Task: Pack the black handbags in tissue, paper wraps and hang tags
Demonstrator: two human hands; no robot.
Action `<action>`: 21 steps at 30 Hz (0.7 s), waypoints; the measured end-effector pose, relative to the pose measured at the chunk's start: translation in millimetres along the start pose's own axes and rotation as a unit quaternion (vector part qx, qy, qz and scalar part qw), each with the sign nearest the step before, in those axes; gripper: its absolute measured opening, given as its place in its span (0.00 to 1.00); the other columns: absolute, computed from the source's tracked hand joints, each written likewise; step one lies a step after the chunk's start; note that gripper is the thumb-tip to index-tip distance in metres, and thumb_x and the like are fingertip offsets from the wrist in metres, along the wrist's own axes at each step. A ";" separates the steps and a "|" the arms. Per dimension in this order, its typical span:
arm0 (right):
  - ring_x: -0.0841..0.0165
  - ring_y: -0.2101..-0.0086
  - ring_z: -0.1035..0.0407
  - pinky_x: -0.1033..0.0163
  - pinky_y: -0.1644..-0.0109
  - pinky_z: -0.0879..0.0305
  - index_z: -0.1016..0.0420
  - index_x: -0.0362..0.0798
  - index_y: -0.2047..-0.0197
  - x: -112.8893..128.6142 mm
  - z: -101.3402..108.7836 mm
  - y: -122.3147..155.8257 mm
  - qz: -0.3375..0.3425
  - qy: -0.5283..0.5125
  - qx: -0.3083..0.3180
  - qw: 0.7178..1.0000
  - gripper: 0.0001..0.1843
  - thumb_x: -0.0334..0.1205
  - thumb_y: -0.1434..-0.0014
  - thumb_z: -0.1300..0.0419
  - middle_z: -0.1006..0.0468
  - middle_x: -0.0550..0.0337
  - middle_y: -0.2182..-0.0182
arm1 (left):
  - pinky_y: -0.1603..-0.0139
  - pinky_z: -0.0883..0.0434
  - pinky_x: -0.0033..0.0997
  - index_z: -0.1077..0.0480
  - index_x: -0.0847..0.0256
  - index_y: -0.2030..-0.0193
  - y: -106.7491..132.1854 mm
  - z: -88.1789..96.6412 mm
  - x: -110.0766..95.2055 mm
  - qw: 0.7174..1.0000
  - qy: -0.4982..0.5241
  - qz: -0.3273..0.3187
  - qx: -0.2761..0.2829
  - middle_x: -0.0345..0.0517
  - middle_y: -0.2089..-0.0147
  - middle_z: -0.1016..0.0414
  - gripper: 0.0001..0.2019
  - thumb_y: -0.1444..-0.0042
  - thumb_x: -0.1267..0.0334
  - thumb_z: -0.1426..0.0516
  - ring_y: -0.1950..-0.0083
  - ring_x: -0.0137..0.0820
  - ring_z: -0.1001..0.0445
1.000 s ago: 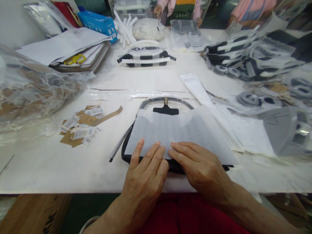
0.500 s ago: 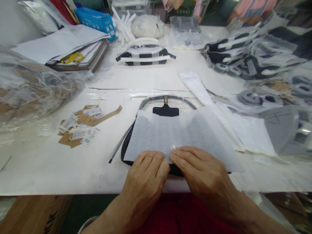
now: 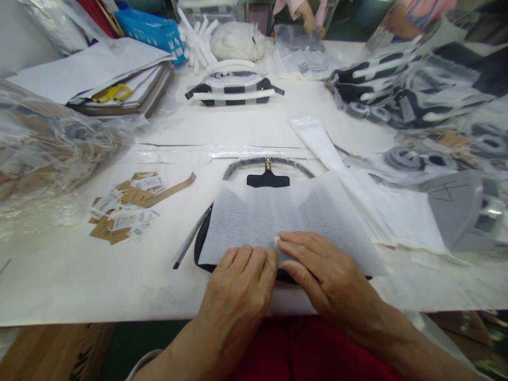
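A black handbag (image 3: 201, 243) lies flat before me, mostly covered by a thin white sheet of tissue paper (image 3: 262, 214). Past the sheet's far edge show its dark tab (image 3: 268, 181) with a gold clasp and its wrapped handle (image 3: 240, 166). My left hand (image 3: 242, 280) has its fingers curled together over the near edge of the paper, closed on it. Beside it, my right hand (image 3: 329, 270) rests on the paper with fingers stretched out and thumb apart. A small pale bit, too small to name, shows at its fingertips.
Paper tags (image 3: 135, 198) lie left, near a wrapped strap (image 3: 192, 238). White tissue sheets (image 3: 408, 211) and plastic-wrapped bags (image 3: 381, 90) are right. Another wrapped handbag (image 3: 234, 92), a folder stack with yellow scissors (image 3: 113, 93) and co-workers' hands (image 3: 307, 18) are farther back.
My right hand's fingers have shifted slightly up the paper, and its thumb stands farther from them. My left hand's fingers and thumb are drawn closer together. The view has shifted slightly.
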State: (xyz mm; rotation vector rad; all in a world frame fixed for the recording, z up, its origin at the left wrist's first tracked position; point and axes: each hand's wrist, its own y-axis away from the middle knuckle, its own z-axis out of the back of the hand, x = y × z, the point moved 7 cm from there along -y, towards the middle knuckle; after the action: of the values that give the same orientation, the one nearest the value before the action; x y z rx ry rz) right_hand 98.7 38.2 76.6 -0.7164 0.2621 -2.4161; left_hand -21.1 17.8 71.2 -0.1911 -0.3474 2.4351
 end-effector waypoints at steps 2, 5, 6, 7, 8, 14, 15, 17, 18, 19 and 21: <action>0.62 0.52 0.26 0.53 0.47 0.27 0.25 0.42 0.48 -4.3 0.0 -1.1 -0.018 -0.017 0.002 1.000 0.14 0.35 0.32 0.48 0.20 0.50 0.53 | 0.65 0.34 0.36 0.34 0.66 0.47 -2.2 -0.9 -0.9 1.000 -0.018 -0.008 0.006 0.45 0.65 0.32 0.16 0.38 0.75 0.55 0.66 0.34 0.34; 0.61 0.54 0.26 0.51 0.49 0.27 0.25 0.43 0.47 -7.2 -5.0 -3.1 -0.031 0.000 0.025 0.999 0.15 0.35 0.33 0.48 0.20 0.49 0.53 | 0.65 0.35 0.37 0.34 0.69 0.46 -3.8 -1.6 -2.1 0.999 -0.034 -0.019 0.010 0.45 0.66 0.32 0.17 0.39 0.76 0.56 0.66 0.35 0.35; 0.60 0.54 0.26 0.50 0.49 0.26 0.25 0.43 0.48 -7.2 -7.5 -3.7 -0.033 0.010 0.036 0.999 0.15 0.36 0.33 0.47 0.20 0.48 0.54 | 0.66 0.35 0.37 0.34 0.69 0.47 -4.1 -1.8 -2.1 0.999 -0.035 -0.021 0.010 0.45 0.66 0.32 0.17 0.40 0.76 0.55 0.67 0.35 0.34; 0.59 0.55 0.26 0.50 0.50 0.27 0.25 0.43 0.48 -6.8 -10.2 -4.2 -0.033 0.018 0.046 0.998 0.14 0.36 0.33 0.47 0.20 0.48 0.54 | 0.66 0.35 0.37 0.33 0.68 0.48 -4.5 -2.1 -2.0 0.999 -0.033 -0.021 0.010 0.45 0.66 0.31 0.16 0.40 0.76 0.55 0.67 0.35 0.34; 0.59 0.56 0.26 0.50 0.51 0.27 0.25 0.42 0.49 -5.9 -12.6 -4.6 -0.031 0.024 0.055 0.998 0.14 0.36 0.33 0.47 0.20 0.47 0.55 | 0.67 0.35 0.37 0.33 0.68 0.50 -4.8 -2.5 -2.0 0.999 -0.028 -0.023 0.010 0.45 0.66 0.31 0.15 0.41 0.76 0.54 0.68 0.35 0.34; 0.57 0.55 0.28 0.48 0.51 0.29 0.26 0.41 0.50 -7.7 -25.4 -4.1 -0.051 0.044 0.103 0.992 0.14 0.35 0.33 0.48 0.21 0.46 0.56 | 0.61 0.28 0.39 0.31 0.66 0.57 -4.2 -10.8 -1.9 0.999 0.013 -0.038 0.008 0.50 0.59 0.25 0.13 0.43 0.78 0.53 0.60 0.38 0.27; 0.57 0.55 0.29 0.47 0.51 0.30 0.26 0.41 0.50 -9.4 -27.8 -3.7 -0.060 0.041 0.114 0.991 0.14 0.35 0.33 0.48 0.22 0.46 0.56 | 0.55 0.28 0.39 0.31 0.68 0.53 -3.3 -11.3 -2.1 0.999 0.018 -0.041 -0.006 0.53 0.54 0.24 0.15 0.43 0.78 0.54 0.54 0.39 0.26; 0.57 0.55 0.30 0.47 0.50 0.31 0.27 0.42 0.49 -12.8 -32.1 -3.0 -0.076 0.030 0.133 0.988 0.14 0.36 0.33 0.49 0.23 0.48 0.56 | 0.48 0.28 0.38 0.33 0.71 0.48 -1.0 -11.7 -2.1 0.998 0.025 -0.041 -0.034 0.58 0.46 0.26 0.18 0.42 0.78 0.54 0.46 0.39 0.27; 0.58 0.55 0.30 0.47 0.50 0.32 0.27 0.42 0.49 -14.2 -34.0 -2.6 -0.083 0.023 0.141 0.986 0.14 0.36 0.32 0.49 0.23 0.49 0.56 | 0.47 0.28 0.37 0.33 0.71 0.47 -0.1 -12.9 -2.0 0.998 0.029 -0.037 -0.036 0.58 0.45 0.26 0.18 0.42 0.78 0.55 0.46 0.38 0.26; 0.59 0.56 0.31 0.48 0.50 0.32 0.27 0.43 0.49 -15.4 -35.9 -2.1 -0.089 0.016 0.149 0.985 0.14 0.36 0.32 0.50 0.23 0.49 0.56 | 0.49 0.27 0.36 0.33 0.71 0.48 0.7 -14.5 -2.0 0.998 0.032 -0.032 -0.032 0.57 0.47 0.24 0.18 0.43 0.79 0.55 0.48 0.37 0.25; 0.60 0.57 0.31 0.50 0.50 0.33 0.27 0.45 0.50 -16.5 -39.6 -0.9 -0.096 0.007 0.165 0.982 0.14 0.37 0.31 0.51 0.24 0.52 0.57 | 0.51 0.25 0.36 0.32 0.68 0.50 1.4 -18.5 -1.9 0.999 0.039 -0.017 -0.005 0.55 0.51 0.22 0.19 0.45 0.79 0.55 0.53 0.36 0.23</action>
State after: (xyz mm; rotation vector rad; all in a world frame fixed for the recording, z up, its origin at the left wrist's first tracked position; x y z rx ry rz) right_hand 87.7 49.5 36.7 -0.5958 -0.2103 -2.5586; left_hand -16.3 19.2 53.3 -0.2808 -0.3265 2.3849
